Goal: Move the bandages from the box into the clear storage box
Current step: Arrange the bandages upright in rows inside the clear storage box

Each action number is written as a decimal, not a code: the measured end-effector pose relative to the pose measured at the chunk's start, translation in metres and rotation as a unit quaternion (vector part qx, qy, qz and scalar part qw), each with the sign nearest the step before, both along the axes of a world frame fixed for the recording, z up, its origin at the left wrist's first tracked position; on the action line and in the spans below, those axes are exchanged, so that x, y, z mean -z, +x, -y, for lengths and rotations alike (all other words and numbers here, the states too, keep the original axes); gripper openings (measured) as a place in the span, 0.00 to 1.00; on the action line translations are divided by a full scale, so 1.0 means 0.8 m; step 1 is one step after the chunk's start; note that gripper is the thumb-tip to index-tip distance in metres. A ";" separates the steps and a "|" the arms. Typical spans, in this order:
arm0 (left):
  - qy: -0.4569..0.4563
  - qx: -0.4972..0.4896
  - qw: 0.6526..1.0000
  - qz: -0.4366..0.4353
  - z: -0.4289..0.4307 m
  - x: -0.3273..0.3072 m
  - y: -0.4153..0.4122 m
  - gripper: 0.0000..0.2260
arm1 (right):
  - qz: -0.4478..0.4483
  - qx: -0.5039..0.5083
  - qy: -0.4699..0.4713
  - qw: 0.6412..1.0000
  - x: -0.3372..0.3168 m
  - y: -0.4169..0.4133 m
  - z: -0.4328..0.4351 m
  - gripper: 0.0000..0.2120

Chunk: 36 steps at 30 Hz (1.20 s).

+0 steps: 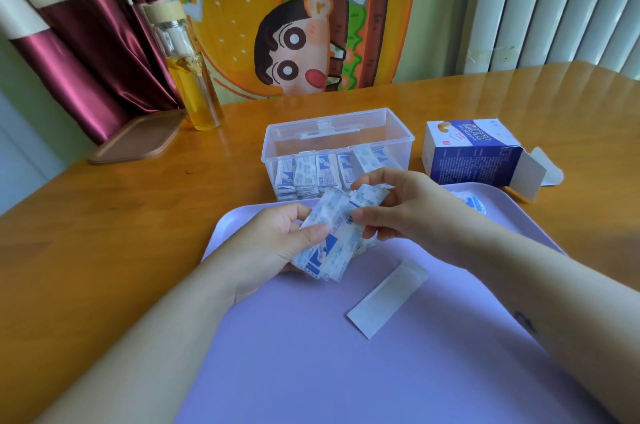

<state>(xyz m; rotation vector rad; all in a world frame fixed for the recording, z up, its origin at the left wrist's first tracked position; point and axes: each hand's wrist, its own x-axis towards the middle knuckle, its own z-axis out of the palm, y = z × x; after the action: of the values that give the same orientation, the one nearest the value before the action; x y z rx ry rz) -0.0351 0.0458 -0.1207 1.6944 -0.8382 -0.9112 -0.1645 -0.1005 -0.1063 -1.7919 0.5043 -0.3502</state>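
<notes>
Left hand (273, 236), centre of the frame: fingers curled underneath and thumb pressed on top, gripping the lower end of a bunch of white-and-blue paper-wrapped bandages (332, 243). Right hand (408, 212), just to the right: thumb and bent forefinger pinching the upper end of the same bunch, other fingers loosely curled below. Bunch tilted over a lilac rectangular plastic tray (346, 371), upper end toward the top of the frame; wrappers overlapping, too many to count.

One clear rectangular plastic storage box (273, 146), open at the top, upper centre, just beyond the tray's far edge. Inside: packed bandages (322, 171) standing upright in rows across the lower part; number not countable.

One blue-and-white cardboard box (474, 157), right of the clear one and apart from it, lying on its side, end flap open toward the right edge of the frame; contents not visible.

On the tray: one white paper strip (388, 299) lying flat, lower right of the hands; a small heap of loose bandages (467, 204), partly hidden behind the right hand, count unclear.

Upper left: one tall glass bottle (194, 77) with a pale cap and yellow liquid, upright, just beside one brown wooden board (138, 138), both on the orange-brown wooden table (104, 233).
</notes>
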 end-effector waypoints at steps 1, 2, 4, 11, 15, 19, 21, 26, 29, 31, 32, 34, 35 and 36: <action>-0.001 -0.011 1.000 0.010 0.000 0.000 0.000 0.11 | -0.001 0.004 0.000 1.000 0.001 0.000 0.001 0.14; -0.002 -0.022 1.000 0.018 0.000 0.000 0.000 0.09 | -0.002 0.003 0.006 1.000 0.001 0.000 0.001 0.14; -0.002 -0.033 0.999 0.032 0.000 -0.001 0.001 0.07 | -0.003 -0.004 0.028 1.000 0.003 0.000 0.002 0.13; 0.006 -0.011 0.998 0.069 -0.001 -0.002 0.002 0.08 | -0.005 -0.024 0.057 0.998 0.009 0.002 0.002 0.13; 0.006 -0.019 0.998 0.058 -0.004 -0.006 0.007 0.09 | -0.022 -0.022 -0.023 0.999 0.008 0.003 0.003 0.10; 0.025 -0.043 0.994 0.096 -0.008 -0.008 0.011 0.06 | -0.049 -0.005 -0.104 0.993 0.010 0.001 0.003 0.08; 0.020 -0.071 0.993 0.093 -0.009 -0.009 0.013 0.05 | -0.059 -0.005 -0.140 0.988 0.011 0.001 0.003 0.08; 0.011 -0.081 0.994 0.078 -0.013 -0.010 0.015 0.06 | -0.099 -0.013 -0.232 0.968 0.014 0.000 0.000 0.13; 0.015 -0.032 0.996 0.080 -0.010 -0.010 0.009 0.08 | -0.082 0.009 -0.271 0.959 0.014 -0.002 0.001 0.18; 0.011 0.003 0.996 0.083 -0.007 -0.009 0.004 0.09 | -0.064 0.020 -0.279 0.958 0.008 -0.003 0.003 0.19; 0.010 0.017 0.996 0.088 -0.005 -0.008 0.001 0.09 | -0.057 0.012 -0.251 0.966 0.005 -0.003 0.004 0.19; 0.009 0.028 0.995 0.099 -0.002 -0.004 -0.002 0.08 | -0.052 -0.036 -0.135 0.989 0.000 -0.003 0.005 0.19; 0.007 0.029 0.994 0.101 0.000 -0.003 -0.004 0.08 | -0.051 -0.059 -0.076 0.994 -0.002 -0.003 0.006 0.19; 0.003 0.028 0.994 0.106 0.001 -0.001 -0.004 0.08 | -0.049 -0.073 -0.025 0.996 -0.003 -0.004 0.008 0.18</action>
<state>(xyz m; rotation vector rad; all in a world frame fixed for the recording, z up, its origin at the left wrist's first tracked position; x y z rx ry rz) -0.0384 0.0450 -0.1197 1.8023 -1.0291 -0.7814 -0.1674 -0.1069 -0.1042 -1.8897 0.4341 -0.1756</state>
